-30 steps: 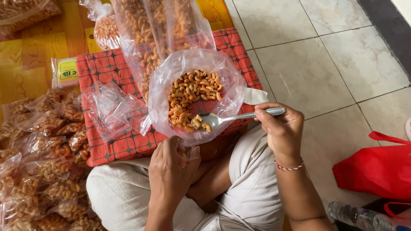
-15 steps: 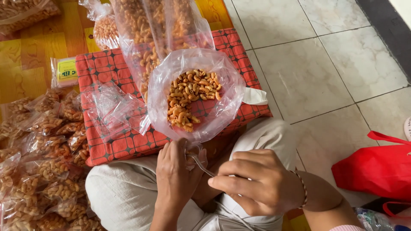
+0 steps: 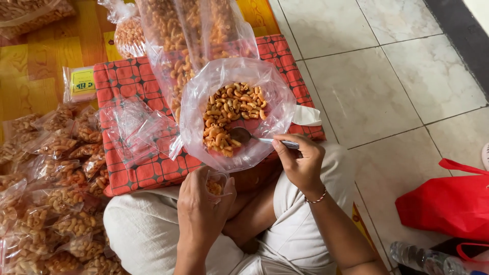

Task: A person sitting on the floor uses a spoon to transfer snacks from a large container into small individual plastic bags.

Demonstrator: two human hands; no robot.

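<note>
My right hand (image 3: 300, 160) grips a metal spoon (image 3: 254, 137), its bowl dipped into an open clear plastic bag (image 3: 237, 114) of orange macaroni snacks. The bag rests on a red checked cushion (image 3: 137, 168). My left hand (image 3: 204, 209) holds a small clear bag (image 3: 216, 184) with a few snacks in it, just below the big bag's near edge, over my lap.
Several small filled snack bags (image 3: 46, 198) are heaped at the left. Empty small bags (image 3: 135, 127) lie on the cushion. Tall bags of macaroni (image 3: 188, 35) stand behind. A red bag (image 3: 448, 203) and a water bottle (image 3: 423, 257) sit on the tiled floor at right.
My right hand dropped to my lap with the spoon beside the small bag, then rose again and put the spoon back into the big bag. The left hand stayed at the small bag.
</note>
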